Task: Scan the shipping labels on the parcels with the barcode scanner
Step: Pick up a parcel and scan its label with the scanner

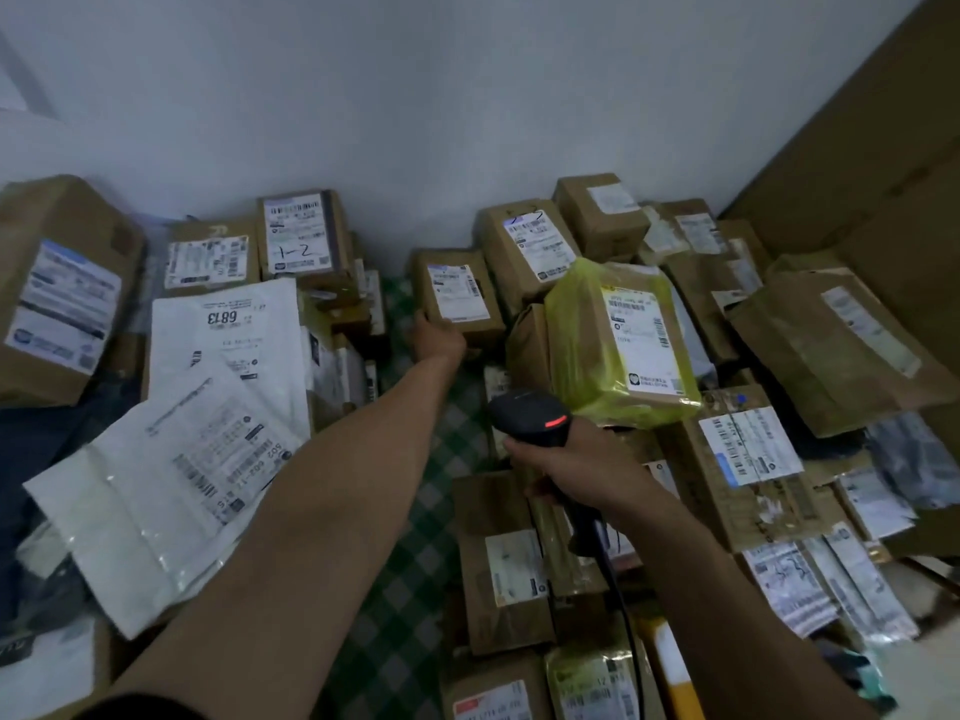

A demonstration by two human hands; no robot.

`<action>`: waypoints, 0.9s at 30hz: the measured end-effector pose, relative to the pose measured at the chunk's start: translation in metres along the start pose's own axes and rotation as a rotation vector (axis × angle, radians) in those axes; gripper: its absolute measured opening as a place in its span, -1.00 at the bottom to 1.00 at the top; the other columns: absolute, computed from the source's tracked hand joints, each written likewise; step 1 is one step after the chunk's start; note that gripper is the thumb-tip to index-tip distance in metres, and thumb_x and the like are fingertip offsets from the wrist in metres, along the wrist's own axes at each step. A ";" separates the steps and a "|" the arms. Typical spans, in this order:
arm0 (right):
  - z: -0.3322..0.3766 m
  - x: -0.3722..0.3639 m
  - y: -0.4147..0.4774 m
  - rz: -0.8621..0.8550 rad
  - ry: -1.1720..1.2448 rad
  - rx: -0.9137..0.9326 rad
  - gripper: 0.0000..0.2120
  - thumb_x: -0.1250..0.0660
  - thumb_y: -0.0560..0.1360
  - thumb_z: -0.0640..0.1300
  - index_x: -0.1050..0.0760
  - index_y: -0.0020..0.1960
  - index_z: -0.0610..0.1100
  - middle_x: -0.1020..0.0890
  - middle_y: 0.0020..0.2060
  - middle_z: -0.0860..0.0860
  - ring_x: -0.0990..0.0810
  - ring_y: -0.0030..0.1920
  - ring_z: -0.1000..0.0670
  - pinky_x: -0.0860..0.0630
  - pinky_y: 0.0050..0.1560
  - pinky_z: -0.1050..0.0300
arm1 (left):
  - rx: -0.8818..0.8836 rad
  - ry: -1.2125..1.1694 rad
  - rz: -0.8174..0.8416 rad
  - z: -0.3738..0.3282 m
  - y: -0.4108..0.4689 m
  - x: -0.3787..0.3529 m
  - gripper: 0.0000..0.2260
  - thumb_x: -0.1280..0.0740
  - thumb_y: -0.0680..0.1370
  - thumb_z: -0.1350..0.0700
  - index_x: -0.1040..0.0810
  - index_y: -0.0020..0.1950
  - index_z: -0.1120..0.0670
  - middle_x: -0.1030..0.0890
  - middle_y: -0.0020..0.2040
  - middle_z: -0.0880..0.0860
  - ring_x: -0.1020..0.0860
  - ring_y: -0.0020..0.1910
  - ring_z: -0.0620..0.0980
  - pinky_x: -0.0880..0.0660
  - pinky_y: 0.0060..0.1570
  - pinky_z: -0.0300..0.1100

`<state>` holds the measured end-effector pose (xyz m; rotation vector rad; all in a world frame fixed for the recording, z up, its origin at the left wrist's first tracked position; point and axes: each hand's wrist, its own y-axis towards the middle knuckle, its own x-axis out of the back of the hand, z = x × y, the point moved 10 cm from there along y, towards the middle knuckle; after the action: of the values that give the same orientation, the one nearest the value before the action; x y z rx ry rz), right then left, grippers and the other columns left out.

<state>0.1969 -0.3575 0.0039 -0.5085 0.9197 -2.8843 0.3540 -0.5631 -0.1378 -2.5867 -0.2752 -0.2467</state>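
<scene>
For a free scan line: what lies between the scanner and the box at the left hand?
Head view: green checked cloth and a low parcel; the box's label is uncovered.

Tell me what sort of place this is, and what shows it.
Probably a parcel depot or pickup room: labelled cardboard parcels and white mailer bags lie heaped along the wall, and the right hand holds a corded barcode scanner while the left hand grips a small box.

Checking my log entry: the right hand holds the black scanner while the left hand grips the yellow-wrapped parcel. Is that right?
Not quite. The head view shows the left hand gripping the small brown box, not the yellow-wrapped parcel beside it. The right hand does hold the black scanner.
</scene>
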 end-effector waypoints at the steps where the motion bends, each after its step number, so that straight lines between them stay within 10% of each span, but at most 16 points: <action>1: 0.000 -0.001 0.002 0.004 -0.007 -0.004 -0.92 -0.48 0.54 0.03 -0.59 -0.05 0.17 -0.74 -0.04 0.02 -0.75 -0.20 0.00 -0.64 -0.20 0.18 | 0.001 0.015 0.013 0.003 0.005 -0.003 -0.63 -0.27 0.68 0.14 -0.47 0.50 0.12 -0.55 0.41 0.14 -0.53 0.38 0.17 -0.47 0.39 0.01; 12: -0.008 -0.001 0.008 0.001 0.034 -0.040 -0.88 -0.48 0.55 0.01 -0.61 0.08 0.13 -0.76 -0.05 0.00 -0.73 -0.27 0.02 -0.56 -0.34 0.27 | -0.006 -0.093 0.117 0.008 0.004 -0.019 -0.60 -0.32 0.61 0.28 -0.53 0.44 0.08 -0.63 0.33 0.09 -0.60 0.28 0.07 -0.56 0.32 0.04; 27: -0.021 -0.014 -0.148 -0.040 0.179 0.067 -0.78 -0.44 0.59 0.00 -0.63 0.20 -0.02 -0.76 -0.06 -0.04 -0.67 -0.13 -0.01 -0.55 -0.12 0.12 | -0.314 0.006 0.192 0.002 -0.282 0.096 -0.84 -0.32 0.67 0.05 -0.56 0.23 -0.12 -0.55 0.20 -0.16 -0.51 0.17 -0.18 -0.42 0.03 -0.27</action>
<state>0.2083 -0.2225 0.0691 -0.2690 0.8396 -3.0239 0.3784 -0.3106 0.0182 -2.8972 0.0184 -0.2444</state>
